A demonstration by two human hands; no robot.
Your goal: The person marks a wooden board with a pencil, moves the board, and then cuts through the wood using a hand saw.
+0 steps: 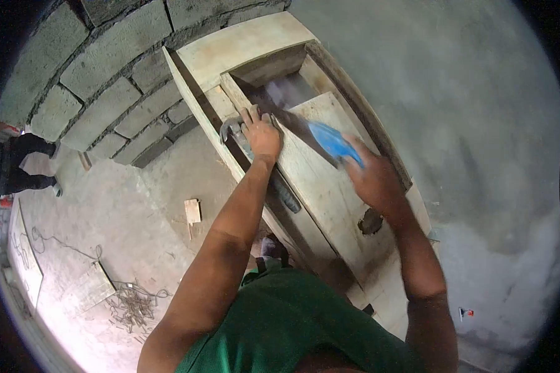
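Observation:
My right hand [372, 177] is closed round the blue handle of a handsaw [330, 140], slightly blurred. The saw's dark blade slants up and left from the handle, across the end of a pale wooden board [326, 180]. My left hand [261, 132] lies on the board's left edge near the blade, fingers spread and pressing down. Just left of that hand is a claw hammer [233, 127]; its dark handle [286, 196] shows below my wrist. The board rests on a wooden cabinet-like frame [246, 40] with an open compartment. A ragged dark hole [371, 221] shows in the wood near my right forearm.
A block wall [115, 78] rises behind the frame's upper left. On the concrete floor lie a small wood piece [193, 211], a panel [96, 287], a cable and a heap of thin scraps [132, 308]. Another person's legs [31, 163] are at far left.

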